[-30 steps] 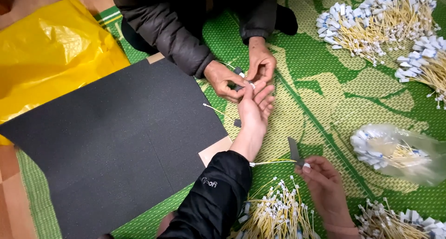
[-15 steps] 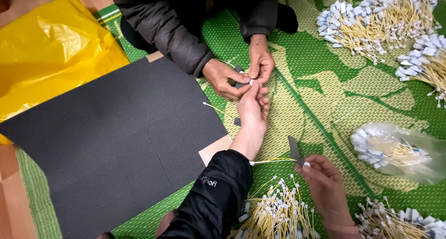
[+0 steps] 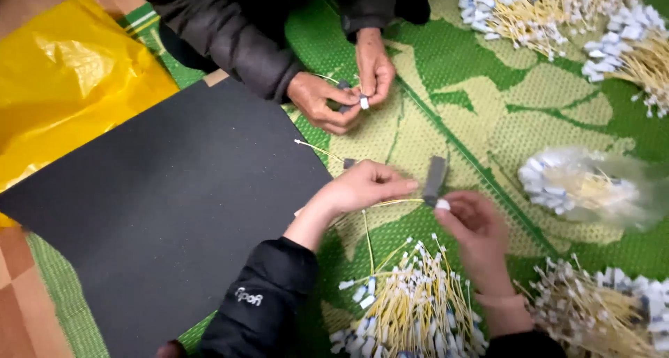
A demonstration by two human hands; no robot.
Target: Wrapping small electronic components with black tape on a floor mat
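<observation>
My left hand (image 3: 362, 187) hovers over the green mat, fingers pinched around a thin yellow cord (image 3: 387, 203) that runs to my right hand. My right hand (image 3: 470, 226) grips the cord's white-tipped end together with a small grey strip (image 3: 435, 179) that stands up between the two hands. Below them lies a heap of yellow cords with white tips (image 3: 411, 306). Across from me, another person's two hands (image 3: 345, 86) work a small grey piece and a white tip.
A large black sheet (image 3: 160, 198) covers the mat (image 3: 474, 114) on the left, with a yellow plastic bag (image 3: 70, 79) beyond it. More piles of tipped cords lie at top right (image 3: 557, 13), at bottom right (image 3: 606, 309), and in a clear bag (image 3: 585, 187).
My left hand has pulled back from the other person's hands toward me and now meets my right hand at the cord. The other person's hands stay together over the mat.
</observation>
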